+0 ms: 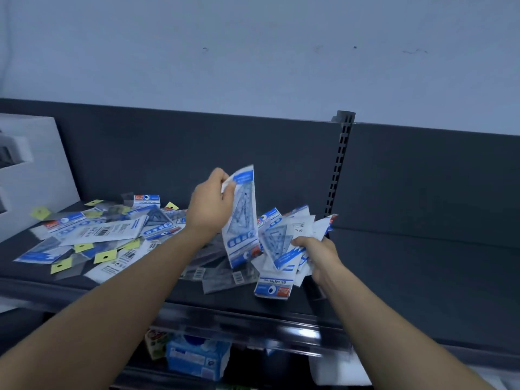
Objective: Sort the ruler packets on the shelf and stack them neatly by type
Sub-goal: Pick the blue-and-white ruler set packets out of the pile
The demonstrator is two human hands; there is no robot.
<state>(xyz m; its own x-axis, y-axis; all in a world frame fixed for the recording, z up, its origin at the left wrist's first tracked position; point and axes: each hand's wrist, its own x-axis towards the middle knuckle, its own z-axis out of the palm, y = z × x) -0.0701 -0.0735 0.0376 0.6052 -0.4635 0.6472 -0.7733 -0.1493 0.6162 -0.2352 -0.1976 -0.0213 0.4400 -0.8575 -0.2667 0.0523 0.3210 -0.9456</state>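
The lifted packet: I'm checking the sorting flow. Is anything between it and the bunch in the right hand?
Nothing visible does. The left hand holds the lifted packet upright beside the bunch in the right hand, their edges overlapping in this view.

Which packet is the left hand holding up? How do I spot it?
Find the dark shelf strewn with packets. Near its middle, the left hand pinches one blue-and-white packet by its top. It hangs upright alone, a triangle inside, unlike the fanned bunch in the right hand.
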